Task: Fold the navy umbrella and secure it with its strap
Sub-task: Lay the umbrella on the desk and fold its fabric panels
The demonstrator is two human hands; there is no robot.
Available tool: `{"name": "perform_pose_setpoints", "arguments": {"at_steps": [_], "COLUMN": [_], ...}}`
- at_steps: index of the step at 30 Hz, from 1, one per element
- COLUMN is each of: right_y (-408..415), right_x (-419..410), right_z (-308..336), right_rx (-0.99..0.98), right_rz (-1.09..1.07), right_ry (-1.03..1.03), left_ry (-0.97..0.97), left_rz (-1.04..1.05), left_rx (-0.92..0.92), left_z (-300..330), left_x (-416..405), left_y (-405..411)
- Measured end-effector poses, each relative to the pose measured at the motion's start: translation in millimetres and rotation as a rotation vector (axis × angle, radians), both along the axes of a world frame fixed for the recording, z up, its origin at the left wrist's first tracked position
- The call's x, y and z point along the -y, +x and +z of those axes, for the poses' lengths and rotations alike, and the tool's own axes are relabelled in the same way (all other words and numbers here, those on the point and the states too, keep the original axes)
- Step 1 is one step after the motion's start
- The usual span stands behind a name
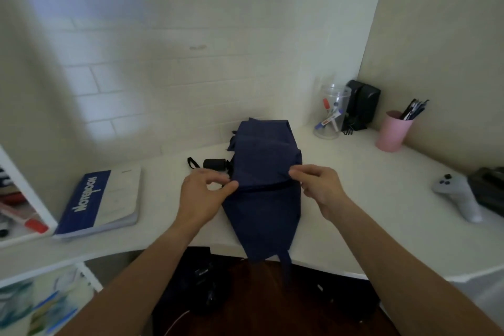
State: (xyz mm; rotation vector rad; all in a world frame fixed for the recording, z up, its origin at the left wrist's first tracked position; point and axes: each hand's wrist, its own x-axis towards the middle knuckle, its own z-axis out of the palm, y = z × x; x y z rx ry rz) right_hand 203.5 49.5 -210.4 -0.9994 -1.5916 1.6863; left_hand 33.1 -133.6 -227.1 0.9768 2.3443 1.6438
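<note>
- The navy umbrella (pixel 266 188) is laid flat across the white tabletop (pixel 368 199), its near end hanging past the front edge.
- A fold of canopy fabric is pinched on the left side by the left hand (pixel 203 196), fingers closed on the cloth.
- The opposite edge is pinched by the right hand (pixel 317 185) the same way.
- The black handle (pixel 215 164) is seen poking out just behind the left hand.
- A blue notebook (pixel 101 202) is parked off to the left, a pink cup (pixel 392 132) over in the right corner.

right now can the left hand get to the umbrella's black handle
Probably yes: the black handle lies bare on the desk just beyond the left hand, nothing between them, though that hand is pinching the navy umbrella.
</note>
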Motion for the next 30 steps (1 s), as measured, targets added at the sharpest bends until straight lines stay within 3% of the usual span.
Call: {"name": "perform_pose_setpoints", "arguments": {"at_steps": [2, 5, 8, 12, 15, 20, 24, 28, 30], "right_y": [1.3, 10.3, 9.5, 3.2, 9.8, 28.7, 23.0, 24.4, 32.0], "right_x": [0.1, 1.7, 5.3, 11.5, 11.9, 13.1, 18.6, 13.6, 10.9], "right_z": [3.8, 8.4, 4.3, 3.7, 5.9, 2.0, 1.5, -1.3, -6.1], "right_rx": [-0.006, -0.053, 0.095, 0.063, 0.013, 0.031, -0.069, -0.055, -0.045], "right_rz": [0.013, 0.027, 0.004, 0.05, 0.04, 0.13, 0.279, 0.241, 0.236], "right_ry": [0.007, 0.011, 0.103, 0.068, 0.142, 0.317, 0.129, 0.079, 0.025], "left_ry": [0.039, 0.07, -0.013, -0.014, 0.035, 0.199, 0.133, 0.057, 0.101], "left_rz": [-0.025, -0.182, -0.279, -0.293, -0.309, -0.282, -0.274, -0.207, -0.195], "left_rx": [0.06, 0.331, 0.44, 0.419, 0.376, 0.462, 0.462, 0.322, 0.379], "left_z": [1.7, 15.2, 20.4, 21.4, 23.6, 24.5, 26.9, 22.0, 19.7], "left_x": [0.5, 5.2, 5.1, 3.4, 9.8, 21.9, 15.9, 14.7, 20.3], "left_y": [-3.1, 5.5, 14.8, 23.0, 24.8, 23.1, 28.2, 25.5, 20.1]}}
